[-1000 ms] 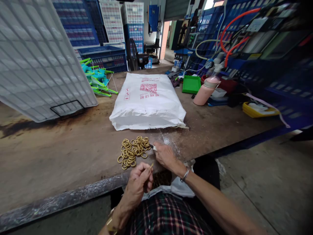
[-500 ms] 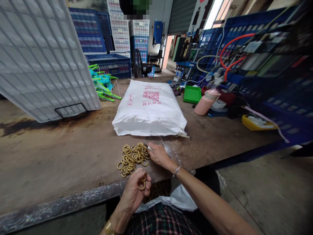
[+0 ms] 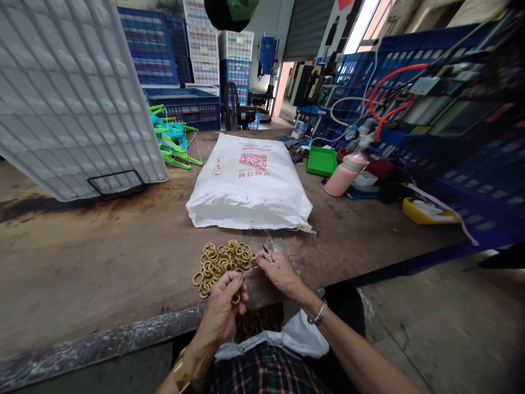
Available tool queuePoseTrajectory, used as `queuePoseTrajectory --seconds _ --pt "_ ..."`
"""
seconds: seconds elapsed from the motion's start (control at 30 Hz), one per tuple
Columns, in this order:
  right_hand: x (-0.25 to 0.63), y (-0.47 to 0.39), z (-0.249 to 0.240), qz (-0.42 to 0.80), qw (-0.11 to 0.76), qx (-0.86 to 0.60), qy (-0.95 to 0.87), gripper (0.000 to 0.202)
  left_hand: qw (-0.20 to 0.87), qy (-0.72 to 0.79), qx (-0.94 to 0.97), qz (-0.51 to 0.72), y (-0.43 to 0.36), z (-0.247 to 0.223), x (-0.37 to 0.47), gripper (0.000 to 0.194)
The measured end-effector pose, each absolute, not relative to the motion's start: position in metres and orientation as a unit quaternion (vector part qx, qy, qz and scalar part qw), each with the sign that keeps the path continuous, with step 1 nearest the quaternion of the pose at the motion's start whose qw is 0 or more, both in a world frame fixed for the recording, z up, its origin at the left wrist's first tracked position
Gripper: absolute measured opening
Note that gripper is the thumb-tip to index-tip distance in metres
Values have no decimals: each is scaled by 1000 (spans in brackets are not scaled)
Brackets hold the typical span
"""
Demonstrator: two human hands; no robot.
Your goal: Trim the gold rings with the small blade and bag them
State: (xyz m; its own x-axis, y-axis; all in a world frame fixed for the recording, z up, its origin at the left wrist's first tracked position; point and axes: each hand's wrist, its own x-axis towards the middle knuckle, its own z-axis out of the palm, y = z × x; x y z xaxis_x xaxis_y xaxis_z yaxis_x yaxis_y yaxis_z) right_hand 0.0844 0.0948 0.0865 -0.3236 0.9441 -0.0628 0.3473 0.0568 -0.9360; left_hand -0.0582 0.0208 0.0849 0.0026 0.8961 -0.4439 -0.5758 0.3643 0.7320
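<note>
A pile of several yellowish rings (image 3: 221,260) lies on the worn brown table (image 3: 102,262) near its front edge. My left hand (image 3: 223,309) hovers just below the pile, its fingers pinched on one ring (image 3: 235,299). My right hand (image 3: 279,271) rests at the pile's right side and grips a small blade-like tool (image 3: 267,254) whose tip points up and away. Below the table edge, more rings show inside an open bag (image 3: 262,323) on my lap.
A full white sack (image 3: 250,183) lies behind the pile. A white plastic crate (image 3: 69,93) leans at the left, with green-blue plastic parts (image 3: 172,139) beside it. A green tray (image 3: 322,160), a pink bottle (image 3: 344,174) and a yellow tray (image 3: 429,210) sit at the right.
My left hand has lifted with its ring closer to the pile. My right hand drew back from the pile toward the table edge, and the tool now shows above its fingers.
</note>
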Motion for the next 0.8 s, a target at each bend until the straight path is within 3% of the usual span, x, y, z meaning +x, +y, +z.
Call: queuePoseTrajectory --seconds 0.13,0.33,0.63,0.8 --pt "81 84 89 523 306 -473 -640 25 607 538 249 530 27 83 -56 40" --pt "73 76 89 568 287 -448 -628 23 540 570 381 488 28 79 -58 29" --pt "58 57 85 731 281 -452 -427 29 515 589 315 536 20 75 -52 32" --pt "56 56 86 760 282 -434 -395 31 530 581 298 541 20 76 -53 34"
